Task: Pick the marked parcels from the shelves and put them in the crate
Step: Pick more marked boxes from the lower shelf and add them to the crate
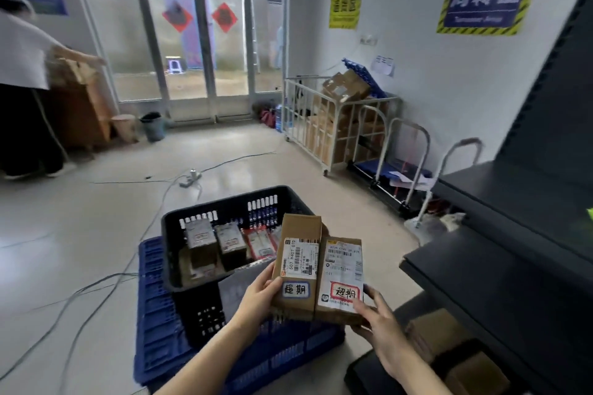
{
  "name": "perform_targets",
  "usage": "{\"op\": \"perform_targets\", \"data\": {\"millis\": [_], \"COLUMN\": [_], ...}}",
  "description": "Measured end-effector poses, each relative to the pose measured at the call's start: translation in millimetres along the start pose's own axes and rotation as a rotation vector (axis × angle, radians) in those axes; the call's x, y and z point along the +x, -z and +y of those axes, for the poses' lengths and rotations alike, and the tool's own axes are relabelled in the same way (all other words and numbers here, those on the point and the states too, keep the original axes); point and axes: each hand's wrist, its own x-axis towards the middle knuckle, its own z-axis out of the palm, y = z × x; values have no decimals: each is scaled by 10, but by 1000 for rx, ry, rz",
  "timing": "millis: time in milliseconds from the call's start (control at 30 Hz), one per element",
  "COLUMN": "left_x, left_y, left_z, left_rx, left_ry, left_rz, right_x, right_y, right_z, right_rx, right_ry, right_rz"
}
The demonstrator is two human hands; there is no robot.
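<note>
Two brown cardboard parcels are held side by side over the near right corner of the black crate. The left parcel bears a blue-framed handwritten mark, and my left hand grips its lower left edge. The right parcel carries a red-framed mark; my right hand holds its lower right corner. Inside the crate lie several parcels, among them two dark boxes and red-and-white packets. The crate stands on a blue pallet.
Dark shelves stand at the right, with brown boxes on the low level. A white cage trolley full of cartons and hand carts line the right wall. Cables cross the floor. A person stands far left.
</note>
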Motion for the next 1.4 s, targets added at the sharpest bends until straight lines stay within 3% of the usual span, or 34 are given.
{"op": "perform_targets", "data": {"millis": [133, 500, 933, 1400], "left_x": [302, 1568, 2604, 3601], "left_y": [490, 1311, 1332, 1167], "left_z": [78, 331, 110, -430], "left_rx": [-17, -109, -230, -47], "left_ry": [15, 100, 228, 457], "left_rz": [68, 55, 93, 340], "right_x": [449, 1670, 2903, 4237], "right_y": [-497, -1339, -1507, -1561], "right_z": [-74, -281, -398, 189], "right_rx": [-9, -132, -248, -247], "right_ry": [-29, -11, -94, -267], "right_rz": [-39, 8, 45, 191]}}
